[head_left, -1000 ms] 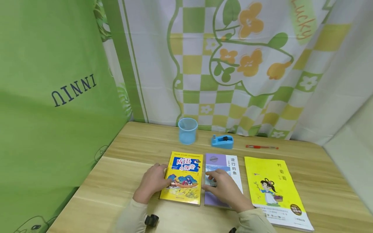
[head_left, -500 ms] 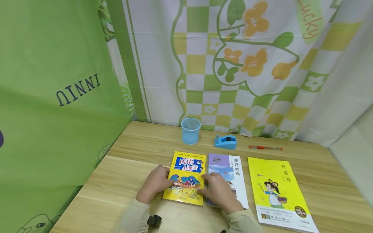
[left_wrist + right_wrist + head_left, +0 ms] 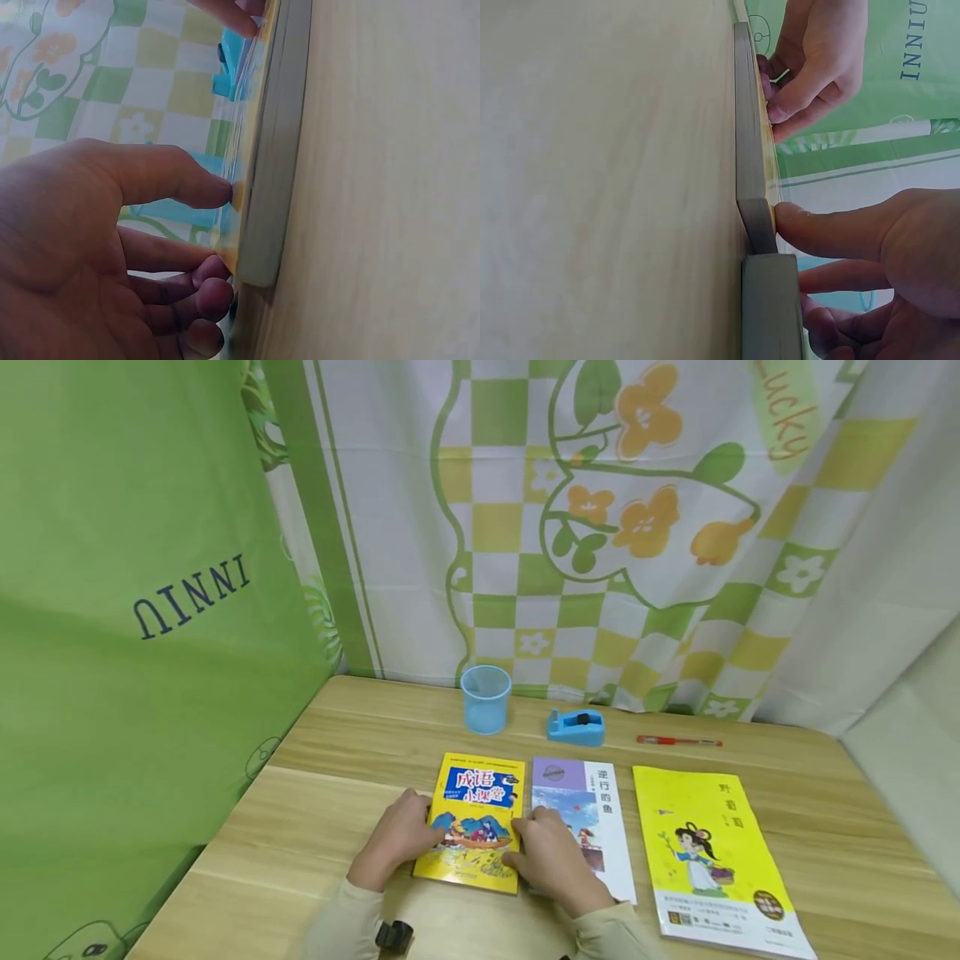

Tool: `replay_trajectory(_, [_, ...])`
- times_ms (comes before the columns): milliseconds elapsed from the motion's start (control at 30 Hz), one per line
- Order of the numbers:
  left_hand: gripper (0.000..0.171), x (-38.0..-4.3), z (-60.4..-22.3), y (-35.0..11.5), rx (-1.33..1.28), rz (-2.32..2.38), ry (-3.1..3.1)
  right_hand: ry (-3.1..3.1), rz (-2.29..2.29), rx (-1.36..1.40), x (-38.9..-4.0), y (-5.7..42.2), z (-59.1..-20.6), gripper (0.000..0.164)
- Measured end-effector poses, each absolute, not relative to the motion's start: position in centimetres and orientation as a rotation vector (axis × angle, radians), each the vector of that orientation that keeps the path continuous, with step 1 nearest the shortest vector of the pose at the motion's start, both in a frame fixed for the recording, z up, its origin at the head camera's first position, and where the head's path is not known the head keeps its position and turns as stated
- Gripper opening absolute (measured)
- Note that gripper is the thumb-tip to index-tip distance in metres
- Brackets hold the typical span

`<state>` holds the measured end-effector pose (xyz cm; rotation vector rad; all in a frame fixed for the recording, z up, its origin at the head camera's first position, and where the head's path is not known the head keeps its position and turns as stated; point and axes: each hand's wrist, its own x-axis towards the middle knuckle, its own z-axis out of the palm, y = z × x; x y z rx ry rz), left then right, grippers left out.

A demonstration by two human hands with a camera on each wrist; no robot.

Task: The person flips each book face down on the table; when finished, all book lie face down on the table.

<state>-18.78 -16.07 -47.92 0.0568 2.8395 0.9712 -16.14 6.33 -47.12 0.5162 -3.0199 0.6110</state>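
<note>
- The yellow paperback book with a blue title panel [image 3: 474,817] is found flat on the pale wood-grain table [image 3: 352,756], at the left end of a row of three.
- Its left edge is pinched by the left hand [image 3: 397,839], the thumb being laid on the cover.
- Its right edge is held by the right hand [image 3: 551,860], between thumb and curled fingers, partly over the purple-and-white paperback book [image 3: 573,810].
- Progress, as judged: all three books are laid front cover up, side by side. Handling of the yellow book is judged unfinished, since both hands are engaged on it; no lift is evident.
- The large yellow-and-white softcover book [image 3: 712,856] is untouched at the right, set slightly askew.
- Glossy, light-catching covers and plain grey page blocks are noted.
- Behind the row are placed a round, translucent blue mesh cup [image 3: 485,714], a blue tape dispenser [image 3: 576,728], apparently plastic, and a slim red pen [image 3: 678,741].
- The rear is closed off by a softly creased, green-checked fabric curtain [image 3: 498,527].
</note>
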Motion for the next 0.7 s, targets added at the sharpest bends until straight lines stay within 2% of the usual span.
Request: replay_trajectory(700, [0.035,-18.5,-47.72,-16.17,0.08,1.25,2.678,-2.973,0.647,0.491,-15.94,5.94,-47.02,0.041])
